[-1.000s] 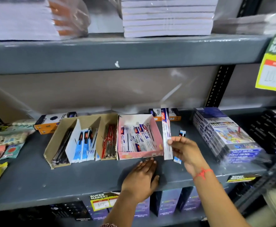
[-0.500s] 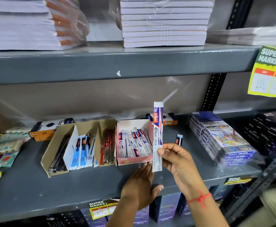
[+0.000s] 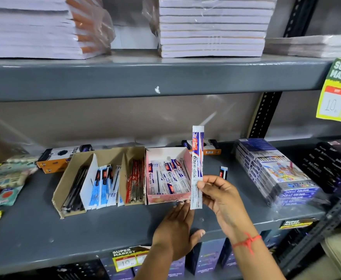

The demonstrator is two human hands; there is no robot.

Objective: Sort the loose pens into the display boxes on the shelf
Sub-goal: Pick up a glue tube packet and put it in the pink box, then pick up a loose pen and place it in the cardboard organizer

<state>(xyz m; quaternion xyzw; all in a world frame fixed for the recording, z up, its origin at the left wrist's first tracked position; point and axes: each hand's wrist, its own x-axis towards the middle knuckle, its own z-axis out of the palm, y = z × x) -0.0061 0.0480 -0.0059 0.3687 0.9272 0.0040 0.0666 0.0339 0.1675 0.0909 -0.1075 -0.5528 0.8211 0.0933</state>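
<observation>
My right hand (image 3: 220, 196) pinches a long white wrapped pen (image 3: 197, 158) with blue and red print, holding it upright just right of the pink display box (image 3: 166, 198). That box holds several matching wrapped pens. My left hand (image 3: 177, 227) lies flat on the grey shelf (image 3: 105, 229), fingertips touching the pink box's front right corner. To the left stands a brown cardboard box (image 3: 64, 190) with dark pens, blue-wrapped pens (image 3: 102, 184) and red pens (image 3: 134, 182). Another small wrapped pen (image 3: 223, 172) lies loose on the shelf behind my right hand.
Wrapped stacks of colour-pencil packs (image 3: 274, 170) and dark packs (image 3: 335, 160) fill the right of the shelf. Orange-and-white boxes (image 3: 60, 156) stand at the back, sachets (image 3: 4, 178) at the left. Notebook stacks (image 3: 212, 27) sit on the shelf above. A yellow price tag (image 3: 339, 93) hangs right.
My right hand lifted the wrapped pen from lying beside the pink box to upright in front of the shelf. My left hand stayed at the box's front.
</observation>
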